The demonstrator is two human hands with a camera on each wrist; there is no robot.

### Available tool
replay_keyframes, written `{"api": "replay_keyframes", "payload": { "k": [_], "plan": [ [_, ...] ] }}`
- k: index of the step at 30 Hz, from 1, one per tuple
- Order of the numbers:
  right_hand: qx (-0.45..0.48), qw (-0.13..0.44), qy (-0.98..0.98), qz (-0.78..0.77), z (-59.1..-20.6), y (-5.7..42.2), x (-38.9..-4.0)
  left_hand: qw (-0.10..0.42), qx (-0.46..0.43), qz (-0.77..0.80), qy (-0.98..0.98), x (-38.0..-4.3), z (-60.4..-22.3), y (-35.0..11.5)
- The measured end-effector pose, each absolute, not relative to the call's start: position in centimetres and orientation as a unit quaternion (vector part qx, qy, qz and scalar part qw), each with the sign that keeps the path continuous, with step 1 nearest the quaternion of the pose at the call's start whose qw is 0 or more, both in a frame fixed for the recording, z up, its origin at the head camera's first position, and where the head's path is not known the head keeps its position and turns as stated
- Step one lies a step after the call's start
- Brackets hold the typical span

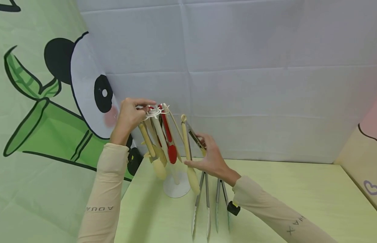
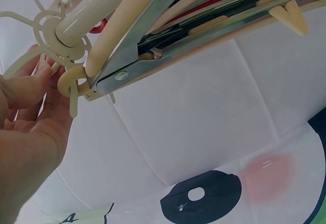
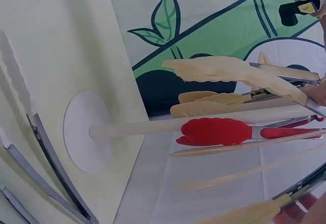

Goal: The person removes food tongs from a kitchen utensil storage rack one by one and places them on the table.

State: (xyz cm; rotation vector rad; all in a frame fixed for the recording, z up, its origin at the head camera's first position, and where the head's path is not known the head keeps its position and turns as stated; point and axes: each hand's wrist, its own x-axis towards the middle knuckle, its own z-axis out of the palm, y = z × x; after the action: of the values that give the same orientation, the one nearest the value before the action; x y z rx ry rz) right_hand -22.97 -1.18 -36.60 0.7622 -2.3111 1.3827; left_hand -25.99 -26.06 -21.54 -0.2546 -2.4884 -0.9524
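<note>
A white stand with a round base [image 1: 176, 189] and a pole [image 3: 135, 128] carries several hanging tongs. My left hand [image 1: 132, 113] pinches the hook ring [image 1: 153, 112] at its top, fingers among the hooks in the left wrist view. Red-tipped tongs [image 1: 172, 153] and cream and yellow tongs [image 1: 159, 167] hang below the ring. On the stand's right side, my right hand [image 1: 211, 157] grips cream-handled tongs [image 1: 193, 179] with their arms spread, the thumb across one arm. The tongs' cream tip [image 3: 244, 213] shows at the lower edge of the right wrist view.
Two metal tongs lie on the pale yellow table [image 1: 267, 195], one pair [image 1: 207, 202] close to the stand's base, the other [image 1: 218, 202] to its right. A white cloth wall [image 1: 237, 94] rises behind, and a panda-printed cloth [image 1: 54, 125] hangs at the left.
</note>
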Motion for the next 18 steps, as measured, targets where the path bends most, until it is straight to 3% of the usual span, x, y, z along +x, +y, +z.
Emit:
{"api": "replay_keyframes", "payload": {
  "k": [18],
  "plan": [
    [0.263,0.161,-0.827,0.470,-37.7,1.3,-22.7,0.248,-0.102,-0.330,-0.905,-26.5,-21.7,-25.9]
  ]
}}
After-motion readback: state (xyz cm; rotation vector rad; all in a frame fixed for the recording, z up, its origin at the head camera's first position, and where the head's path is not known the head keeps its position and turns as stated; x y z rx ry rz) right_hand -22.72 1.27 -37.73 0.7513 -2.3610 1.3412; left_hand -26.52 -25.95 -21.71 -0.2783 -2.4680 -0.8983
